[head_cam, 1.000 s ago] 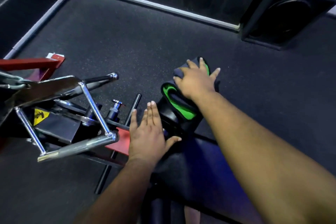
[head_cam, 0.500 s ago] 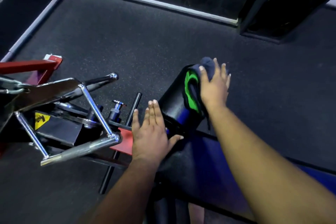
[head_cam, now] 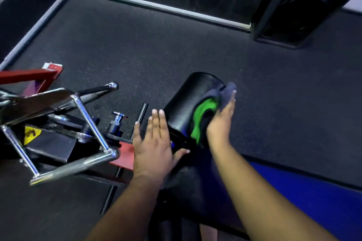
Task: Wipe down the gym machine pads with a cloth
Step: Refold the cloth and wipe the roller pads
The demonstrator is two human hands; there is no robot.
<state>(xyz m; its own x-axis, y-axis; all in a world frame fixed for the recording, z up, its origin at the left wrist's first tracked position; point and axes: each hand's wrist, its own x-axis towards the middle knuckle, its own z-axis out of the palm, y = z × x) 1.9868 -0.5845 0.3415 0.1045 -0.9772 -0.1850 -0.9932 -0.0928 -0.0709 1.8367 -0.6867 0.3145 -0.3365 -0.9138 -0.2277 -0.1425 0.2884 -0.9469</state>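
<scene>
Right hand (head_cam: 220, 123) presses a dark grey and bright green cloth (head_cam: 207, 109) against the right end of the black cylindrical roller pad (head_cam: 188, 100), fingers straight and together, palm toward the pad; cloth sandwiched between palm and pad end, grey folds poking out past the fingertips, green part showing on the pad side of the palm. Left hand (head_cam: 154, 143) flat and relaxed, fingers extended and pointing away, laid on the pad's left near side, thumb spread out to the right under the pad; holds nothing. Roller pad tilted, far end raised, sitting at the front end of a black padded bench seat (head_cam: 197, 188) that runs back toward the person below the pad. Right of the seat, a blue padded surface (head_cam: 305, 188) under the right forearm. Left of the pad: short black peg (head_cam: 141, 115), chrome-topped pull pin knob (head_cam: 117, 121), red steel frame plate (head_cam: 125, 154), then chrome bar handle frame (head_cam: 78, 137) with a yellow warning sticker (head_cam: 31, 135) beside it. Further left of the pad, a red frame beam (head_cam: 27, 76). All on dark speckled rubber floor (head_cam: 156, 49). Far right beyond the pad, a black speaker box (head_cam: 305, 6) on the floor by the wall.
</scene>
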